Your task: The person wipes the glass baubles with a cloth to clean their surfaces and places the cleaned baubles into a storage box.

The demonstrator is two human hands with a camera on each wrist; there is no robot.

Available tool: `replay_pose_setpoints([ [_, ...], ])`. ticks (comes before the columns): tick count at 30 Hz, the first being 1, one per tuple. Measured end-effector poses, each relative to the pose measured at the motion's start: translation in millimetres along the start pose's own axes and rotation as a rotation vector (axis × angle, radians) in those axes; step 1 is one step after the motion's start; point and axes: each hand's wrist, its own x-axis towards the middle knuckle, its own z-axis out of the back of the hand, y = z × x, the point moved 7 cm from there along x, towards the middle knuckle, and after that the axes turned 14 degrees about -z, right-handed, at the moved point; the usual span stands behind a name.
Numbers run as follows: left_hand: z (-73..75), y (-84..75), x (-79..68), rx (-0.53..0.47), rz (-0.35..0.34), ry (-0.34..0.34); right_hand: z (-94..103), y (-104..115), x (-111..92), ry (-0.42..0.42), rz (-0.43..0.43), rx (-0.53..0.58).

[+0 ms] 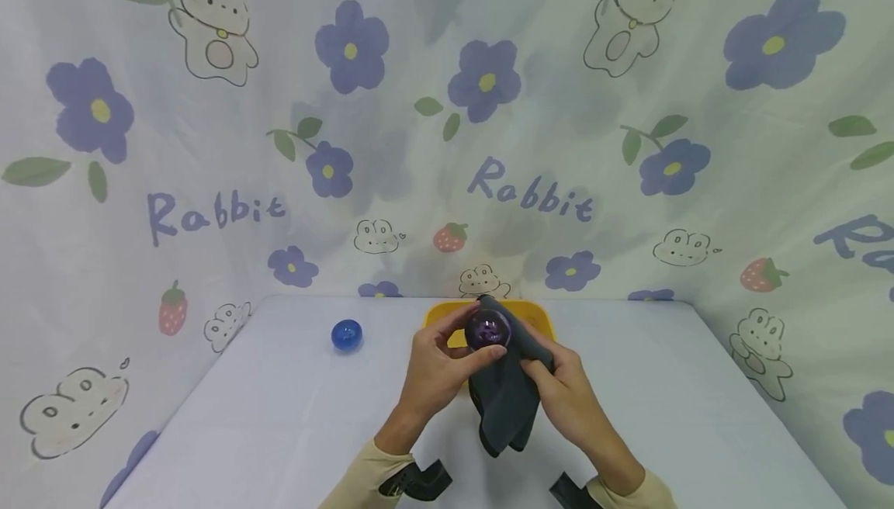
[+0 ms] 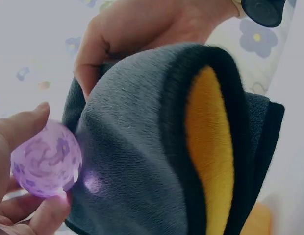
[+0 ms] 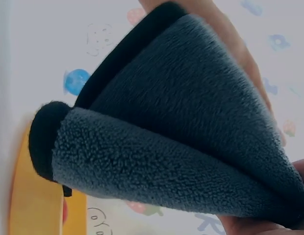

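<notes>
A clear purple ball (image 1: 488, 330) is pinched between the thumb and fingers of my left hand (image 1: 436, 365). In the left wrist view light passes through the purple ball (image 2: 46, 159), which sits right beside the cloth. My right hand (image 1: 567, 393) grips a dark grey cloth (image 1: 508, 404) with black edging; it hangs down in folds behind and below the ball. A yellow underside (image 2: 209, 152) shows at one fold in the left wrist view. From the right wrist, the folded cloth (image 3: 181, 112) hides most of the left hand and the whole ball.
A yellow container (image 1: 538, 313) stands on the white table (image 1: 279, 416) behind the hands, partly hidden by them. To its left lies a clear blue ball (image 1: 346, 335). A patterned curtain (image 1: 419, 144) rises at the table's back and sides.
</notes>
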Motion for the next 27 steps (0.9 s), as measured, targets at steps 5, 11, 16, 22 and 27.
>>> replay_pose_setpoints([
  [5, 0.2, 3.5, -0.3, 0.031, 0.024, 0.007, 0.6, 3, -3, -0.016, -0.034, -0.001],
  [11, 1.4, 8.4, -2.4, 0.162, 0.065, 0.004, 2.6, 5, -8, -0.061, -0.070, -0.014],
  [16, 2.2, 13.1, -2.7, 0.184, 0.075, 0.000, 1.2, 7, -11, -0.080, -0.037, -0.065],
  [22, -1.7, 12.8, -2.0, 0.157, 0.068, 0.055, -1.5, 12, -11, -0.097, 0.122, -0.158],
  [27, -6.5, 10.0, -2.9, 0.138, 0.056, 0.122, -1.5, 16, -13, -0.111, 0.244, -0.220],
])
